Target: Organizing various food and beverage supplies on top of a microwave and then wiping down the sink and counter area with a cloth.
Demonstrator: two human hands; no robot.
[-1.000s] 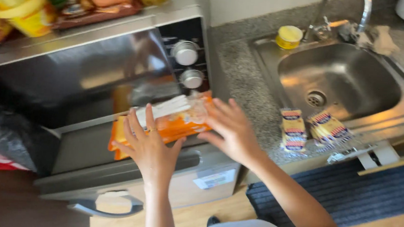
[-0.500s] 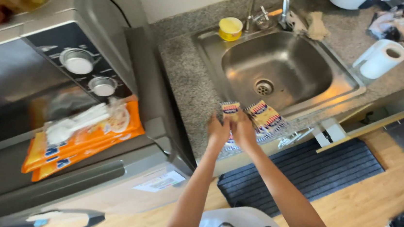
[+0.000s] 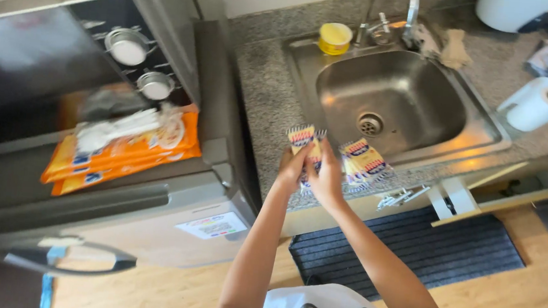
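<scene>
Both hands, left hand point(image 3: 292, 169) and right hand point(image 3: 326, 178), pinch a packet point(image 3: 305, 139) (counter edge, beside sink point(image 3: 391, 101)).

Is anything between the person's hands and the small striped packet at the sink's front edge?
Nothing visible. Both the left hand and right hand are already on the striped packet, lifting it; a second packet lies beside it on the counter, clear of the grip.

Bright, even daylight fills the scene. The steel sink basin point(image 3: 391, 98) shows soft glare on its far wall and a warm orange reflection along its near right rim. Motion blur smears the whole picture, strongest at the left, where the grey oven door point(image 3: 84, 203) and orange flat packets point(image 3: 122, 154) streak.
</scene>
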